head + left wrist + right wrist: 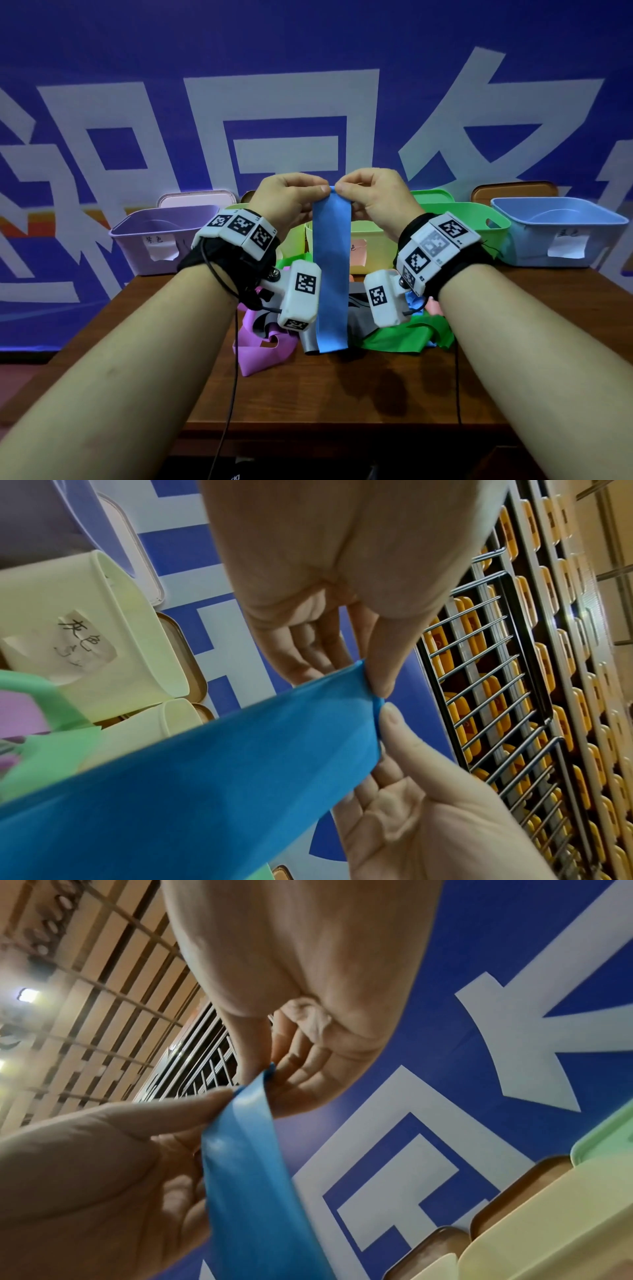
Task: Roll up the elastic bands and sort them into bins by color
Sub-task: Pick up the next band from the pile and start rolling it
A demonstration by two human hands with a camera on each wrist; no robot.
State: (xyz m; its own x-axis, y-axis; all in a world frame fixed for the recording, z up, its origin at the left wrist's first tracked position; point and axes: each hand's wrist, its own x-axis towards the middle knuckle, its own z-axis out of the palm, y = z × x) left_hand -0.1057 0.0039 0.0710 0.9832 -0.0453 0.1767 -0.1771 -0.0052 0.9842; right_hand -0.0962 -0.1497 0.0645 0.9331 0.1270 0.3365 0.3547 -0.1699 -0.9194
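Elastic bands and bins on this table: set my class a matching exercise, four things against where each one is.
Things:
1. blue band
2. pink band
3. purple bin
4. blue bin

Places:
A. far right of the bin row
B. hanging from both hands' pinch
C. far left of the bin row
D. lying on the table, left side of the pile

Pairs: 1-B, 2-D, 3-C, 4-A

The desk [342, 387] is of brown wood. Along its far edge stands a row of bins: a purple bin [154, 240] at the left, a yellow bin [366, 243] in the middle, a green bin [476, 219] beside it, and a light blue bin [555, 233] at the right. Before the bins lies a heap of bands: a pink band [260, 353], a grey band [358, 323] and a green band [407, 337].
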